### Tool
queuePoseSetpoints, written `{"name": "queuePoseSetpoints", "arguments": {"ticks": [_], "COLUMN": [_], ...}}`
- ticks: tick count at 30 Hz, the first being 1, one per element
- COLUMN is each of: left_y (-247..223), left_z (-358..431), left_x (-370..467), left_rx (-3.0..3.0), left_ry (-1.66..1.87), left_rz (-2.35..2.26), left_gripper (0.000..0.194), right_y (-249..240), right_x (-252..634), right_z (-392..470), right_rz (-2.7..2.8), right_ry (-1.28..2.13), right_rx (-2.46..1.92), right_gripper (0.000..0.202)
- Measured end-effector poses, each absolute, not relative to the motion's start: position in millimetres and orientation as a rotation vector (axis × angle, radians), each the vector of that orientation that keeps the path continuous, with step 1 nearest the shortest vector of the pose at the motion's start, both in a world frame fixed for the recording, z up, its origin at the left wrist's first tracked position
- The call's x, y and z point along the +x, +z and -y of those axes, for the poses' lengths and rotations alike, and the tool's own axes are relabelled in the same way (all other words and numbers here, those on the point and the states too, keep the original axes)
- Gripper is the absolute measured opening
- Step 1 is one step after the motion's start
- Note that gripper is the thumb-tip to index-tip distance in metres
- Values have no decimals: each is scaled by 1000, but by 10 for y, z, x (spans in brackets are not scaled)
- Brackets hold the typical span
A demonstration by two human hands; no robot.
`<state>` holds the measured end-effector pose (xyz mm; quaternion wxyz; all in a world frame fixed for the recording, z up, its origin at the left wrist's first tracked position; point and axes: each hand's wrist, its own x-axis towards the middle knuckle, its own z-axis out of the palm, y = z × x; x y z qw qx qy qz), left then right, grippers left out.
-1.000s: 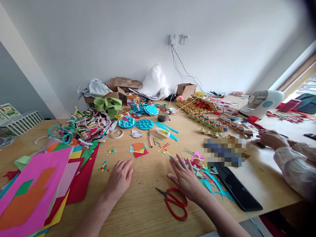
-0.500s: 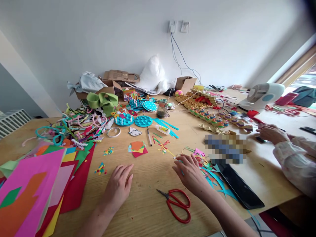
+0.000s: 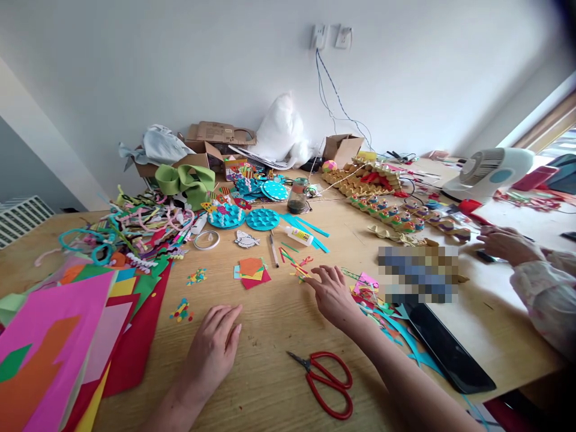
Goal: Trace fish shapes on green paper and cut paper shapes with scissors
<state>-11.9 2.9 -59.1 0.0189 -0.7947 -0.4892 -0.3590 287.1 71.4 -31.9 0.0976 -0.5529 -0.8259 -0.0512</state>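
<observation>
My left hand rests on the wooden table, fingers stretched out and nothing in it. My right hand reaches forward, fingers spread, with a fingertip at the near end of some thin coloured paper strips; whether it touches them I cannot tell. Red-handled scissors lie between my forearms, blades pointing left. Ahead of my left hand are small stacked paper squares and two little piles of paper dots. A pen, a glue bottle and a fish cutout lie farther back.
Coloured sheets cover the left side, with a heap of pipe cleaners behind. Paper scraps and a black tray lie right of my arm. Another person's hands are at the right, near a white fan.
My right hand has moved forward and left, from the paper scraps to the thin strips. My left hand stays about where it was. The view has shifted slightly.
</observation>
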Motion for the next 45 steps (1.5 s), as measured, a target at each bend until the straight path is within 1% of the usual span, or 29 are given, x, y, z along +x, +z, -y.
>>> {"name": "queuePoseSetpoints", "arguments": {"ticks": [15, 22, 32, 36, 42, 45], "left_y": [-603, -613, -594, -585, -559, -552], "left_z": [-25, -19, -16, -16, -12, -11], "left_x": [-118, -111, -110, -102, -112, -120], "left_rx": [-2461, -2489, -2487, -2498, -2498, -2493], "left_ry": [-1139, -1144, -1116, -1117, -1094, -1098], "left_rz": [1554, 1526, 1503, 1481, 1498, 1495], "left_gripper": [29, 28, 27, 27, 27, 27], "right_y": [-225, -248, -276, -305, -313, -271], "right_x": [3060, 2976, 3092, 3041, 2925, 2986], "right_z": [-443, -527, -365, -406, -613, -637], "right_rz": [2406, 2437, 2431, 2424, 2468, 2421], "right_ry": [-104, -107, -99, -104, -112, -154], "right_rx": [-1657, -1650, -1699, -1690, -1644, -1675], "right_gripper": [29, 42, 33, 38, 52, 50]}}
